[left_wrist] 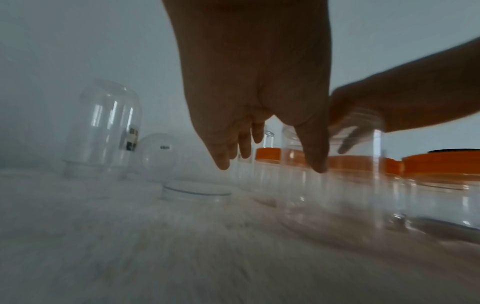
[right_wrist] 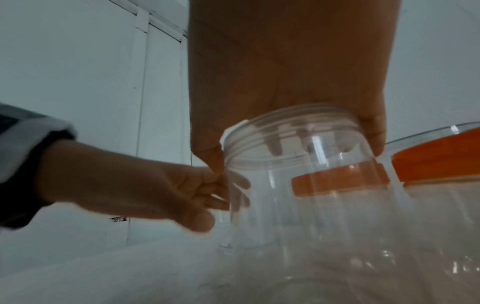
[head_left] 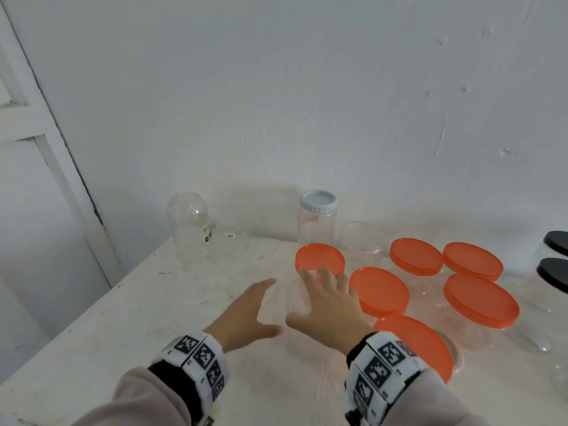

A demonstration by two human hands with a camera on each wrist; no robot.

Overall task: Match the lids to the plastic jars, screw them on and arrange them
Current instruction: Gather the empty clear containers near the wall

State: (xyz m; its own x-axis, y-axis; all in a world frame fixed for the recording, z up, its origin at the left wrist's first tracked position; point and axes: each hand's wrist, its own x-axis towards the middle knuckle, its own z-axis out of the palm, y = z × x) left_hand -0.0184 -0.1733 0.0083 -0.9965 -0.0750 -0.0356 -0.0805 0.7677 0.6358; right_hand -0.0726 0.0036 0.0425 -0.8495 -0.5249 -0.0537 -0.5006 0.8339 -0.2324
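Clear open jar (head_left: 299, 298) gripped round its threaded rim by right hand (head_left: 330, 305), fingers curled over. Left hand (head_left: 246, 312) just left of it, fingers straight and loose, holding nothing. Orange-lidded jars (head_left: 379, 292) crowded to the right.

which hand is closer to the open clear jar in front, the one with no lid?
Right. The right hand grips the clear jar by its rim from above; the left hand is open beside it, fingers near its wall.

Plain home room, rough white plaster wall (head_left: 338, 87), panelled white door (head_left: 27, 149), worn white table (head_left: 123, 318)
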